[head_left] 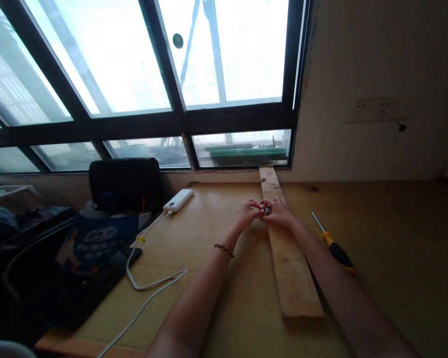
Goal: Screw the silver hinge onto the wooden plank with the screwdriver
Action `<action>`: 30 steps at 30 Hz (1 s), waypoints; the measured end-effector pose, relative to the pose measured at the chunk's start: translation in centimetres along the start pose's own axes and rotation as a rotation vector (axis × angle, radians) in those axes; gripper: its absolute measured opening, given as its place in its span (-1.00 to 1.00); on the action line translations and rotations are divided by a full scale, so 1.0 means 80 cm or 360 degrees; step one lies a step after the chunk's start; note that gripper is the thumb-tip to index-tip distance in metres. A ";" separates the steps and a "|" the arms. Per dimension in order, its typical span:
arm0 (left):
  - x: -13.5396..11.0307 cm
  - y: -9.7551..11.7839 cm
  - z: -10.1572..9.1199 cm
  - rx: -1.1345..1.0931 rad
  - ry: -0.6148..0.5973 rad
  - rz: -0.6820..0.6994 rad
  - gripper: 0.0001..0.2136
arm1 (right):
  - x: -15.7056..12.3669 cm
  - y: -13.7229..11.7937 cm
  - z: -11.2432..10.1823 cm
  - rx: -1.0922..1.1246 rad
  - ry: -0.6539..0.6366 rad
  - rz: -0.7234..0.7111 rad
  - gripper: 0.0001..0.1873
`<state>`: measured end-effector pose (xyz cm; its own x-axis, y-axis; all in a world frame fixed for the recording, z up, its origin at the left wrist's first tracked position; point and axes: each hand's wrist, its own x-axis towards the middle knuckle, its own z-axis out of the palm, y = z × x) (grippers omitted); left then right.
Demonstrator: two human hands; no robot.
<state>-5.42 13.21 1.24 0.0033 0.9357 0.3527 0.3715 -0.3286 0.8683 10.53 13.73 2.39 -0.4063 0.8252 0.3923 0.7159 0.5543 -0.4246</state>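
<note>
My left hand [249, 211] and my right hand [278, 213] meet over a long wooden board [293, 268]. Between their fingertips is a small shiny metal piece [266, 210], too small to name. Both hands are closed, with fingers pinching at this piece from either side. The board lies lengthwise away from me, its far end close to the window frame. To the right of my right forearm lies a screwdriver [335, 248] with a yellow and black handle, its shaft pointing away from me.
A white power bank [178, 200] with a white cable [145, 287] lies on the left of the wooden table [224, 298]. Beyond the left edge are a black chair [125, 179] and a blue bag [97, 243]. Windows and a wall with sockets [381, 109] border the back.
</note>
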 end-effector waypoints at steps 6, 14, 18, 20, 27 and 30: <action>-0.002 0.002 -0.003 0.0165 -0.0042 0.0177 -0.90 | 0.000 0.002 0.001 0.0020 0.0000 -0.0028 -0.52; 0.004 -0.011 -0.005 -0.0053 -0.0237 0.0243 -0.87 | 0.001 0.003 0.003 0.0018 -0.0005 -0.0022 -0.51; 0.006 -0.020 -0.004 -0.0184 -0.0299 0.0088 -0.84 | 0.001 0.002 0.003 0.0001 0.0002 -0.0012 -0.49; 0.007 -0.024 -0.003 -0.0212 -0.0303 0.0049 -0.84 | 0.001 0.001 0.002 -0.0003 -0.0006 -0.0001 -0.48; 0.007 -0.026 -0.001 -0.0140 -0.0250 0.0115 -0.87 | 0.000 -0.001 0.000 -0.0003 -0.0006 0.0001 -0.51; 0.005 -0.020 0.000 -0.0091 -0.0217 0.0184 -0.88 | 0.000 -0.001 0.000 0.0010 -0.0026 -0.0003 -0.51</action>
<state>-6.06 14.11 -0.04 0.1704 0.8988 0.4039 0.3079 -0.4379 0.8447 10.47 13.72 2.45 -0.4171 0.8257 0.3798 0.7114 0.5567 -0.4289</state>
